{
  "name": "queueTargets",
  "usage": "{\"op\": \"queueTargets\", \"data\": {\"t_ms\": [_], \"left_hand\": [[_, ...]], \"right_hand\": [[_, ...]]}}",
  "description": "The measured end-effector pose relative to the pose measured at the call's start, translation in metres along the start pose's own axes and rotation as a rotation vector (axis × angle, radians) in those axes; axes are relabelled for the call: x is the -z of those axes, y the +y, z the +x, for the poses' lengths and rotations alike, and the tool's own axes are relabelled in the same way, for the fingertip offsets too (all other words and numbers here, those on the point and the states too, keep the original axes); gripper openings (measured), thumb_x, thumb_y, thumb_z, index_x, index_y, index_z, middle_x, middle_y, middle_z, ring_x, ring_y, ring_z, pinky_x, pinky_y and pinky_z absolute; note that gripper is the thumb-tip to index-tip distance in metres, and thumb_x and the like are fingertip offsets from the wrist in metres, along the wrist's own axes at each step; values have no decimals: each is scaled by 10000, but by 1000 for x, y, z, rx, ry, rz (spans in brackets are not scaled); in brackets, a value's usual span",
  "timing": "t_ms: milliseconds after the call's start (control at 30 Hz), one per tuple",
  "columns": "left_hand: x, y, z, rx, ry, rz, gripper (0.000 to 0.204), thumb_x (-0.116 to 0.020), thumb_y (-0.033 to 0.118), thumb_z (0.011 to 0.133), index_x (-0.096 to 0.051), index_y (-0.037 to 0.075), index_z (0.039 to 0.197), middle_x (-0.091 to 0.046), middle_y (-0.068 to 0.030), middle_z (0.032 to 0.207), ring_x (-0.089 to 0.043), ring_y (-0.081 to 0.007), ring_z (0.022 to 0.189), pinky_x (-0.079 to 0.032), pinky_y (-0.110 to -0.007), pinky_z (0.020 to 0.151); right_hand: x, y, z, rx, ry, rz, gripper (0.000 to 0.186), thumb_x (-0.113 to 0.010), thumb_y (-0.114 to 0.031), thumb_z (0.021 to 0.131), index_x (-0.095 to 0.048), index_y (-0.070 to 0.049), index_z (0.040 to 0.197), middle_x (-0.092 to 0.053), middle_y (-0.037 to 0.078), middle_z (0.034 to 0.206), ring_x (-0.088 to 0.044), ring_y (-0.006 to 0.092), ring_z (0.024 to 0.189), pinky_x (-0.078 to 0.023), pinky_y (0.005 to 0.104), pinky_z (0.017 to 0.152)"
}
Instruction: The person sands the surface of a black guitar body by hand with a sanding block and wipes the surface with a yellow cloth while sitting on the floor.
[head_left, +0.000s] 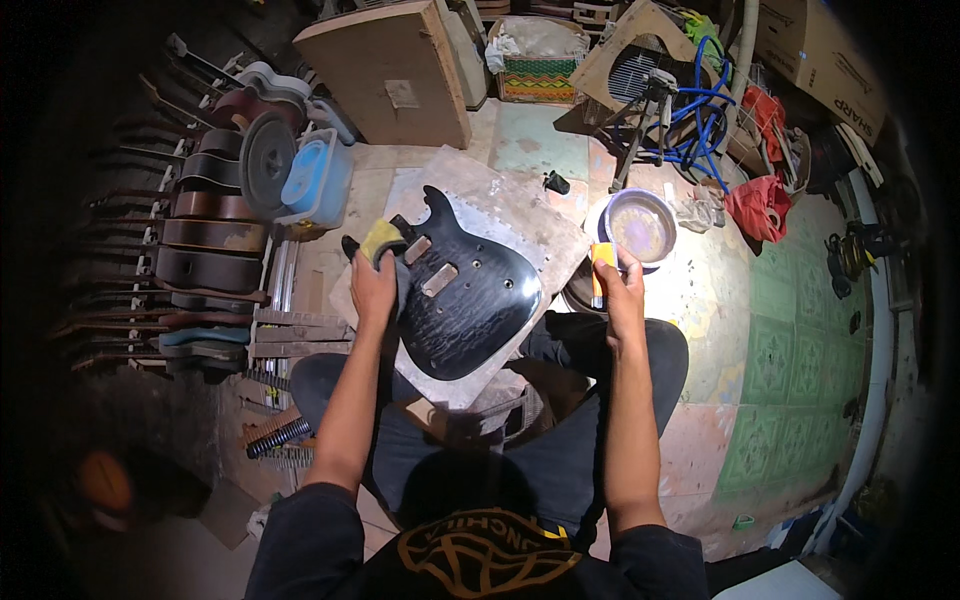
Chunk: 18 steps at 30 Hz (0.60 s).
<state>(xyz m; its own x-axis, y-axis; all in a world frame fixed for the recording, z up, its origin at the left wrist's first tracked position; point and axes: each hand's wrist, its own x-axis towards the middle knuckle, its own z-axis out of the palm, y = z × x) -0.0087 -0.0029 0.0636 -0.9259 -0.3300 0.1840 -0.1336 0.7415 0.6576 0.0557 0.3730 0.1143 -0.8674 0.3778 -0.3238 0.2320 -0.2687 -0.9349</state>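
Fingers (630, 263) are clamping yellow cloth (380, 240) in left hand (373, 288), orange block (601, 262) in right hand (625, 300); I'm judging light, flat strokes best across guitar body (470, 325).

Tally: hands, 2 (left hand (374, 287), right hand (625, 297)); black electric guitar body (485, 315), 1, with 2 rectangular cutouts (439, 280) counted in its face; yellow cloth (381, 239), 1; orange block (603, 258), 1; round grey lid (268, 165), 1; clear plastic tub (338, 185), 1; patterned basket (540, 78), 1; small black cup (557, 182), 1; round basin (662, 232), at least 1; racked guitars (215, 234) at left, at least 8, exact number unresolved in shadow.
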Motion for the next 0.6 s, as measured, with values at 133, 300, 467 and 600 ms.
{"op": "queueTargets", "data": {"t_ms": [133,300,467,600], "left_hand": [[-24,-10,23,92,-310,439,759,-600,576,945,-541,-70,1338,-557,-302,1289,-543,-463,1212,-385,-564,1054],[-76,28,10,-142,130,555,967,-554,632,945,-351,-132,1502,-351,-346,1549,-293,-480,1473,-207,-571,1191],[-137,31,22,-427,-152,493,983,-567,614,942,-312,-138,1522,-261,-332,1620,-187,-444,1544,-135,-577,1237],[-168,70,-56,-582,-513,314,1084,-611,709,858,-371,-139,1490,-287,-340,1604,-236,-443,1530,-137,-580,1243]], "right_hand": [[-2,0,6,5,1,18,569,-709,-135,938,-472,-7,1439,-659,127,1108,-650,159,980,-520,284,850],[3,-1,7,-24,29,54,566,-714,-110,934,-476,-15,1439,-676,120,1065,-661,150,949,-526,283,824],[-6,-11,7,-38,11,55,530,-703,-158,938,-506,-32,1414,-646,93,1083,-635,138,970,-512,274,865],[-4,-11,9,-63,43,59,536,-702,-157,940,-503,-40,1423,-638,82,1074,-623,129,959,-505,270,848]]}}
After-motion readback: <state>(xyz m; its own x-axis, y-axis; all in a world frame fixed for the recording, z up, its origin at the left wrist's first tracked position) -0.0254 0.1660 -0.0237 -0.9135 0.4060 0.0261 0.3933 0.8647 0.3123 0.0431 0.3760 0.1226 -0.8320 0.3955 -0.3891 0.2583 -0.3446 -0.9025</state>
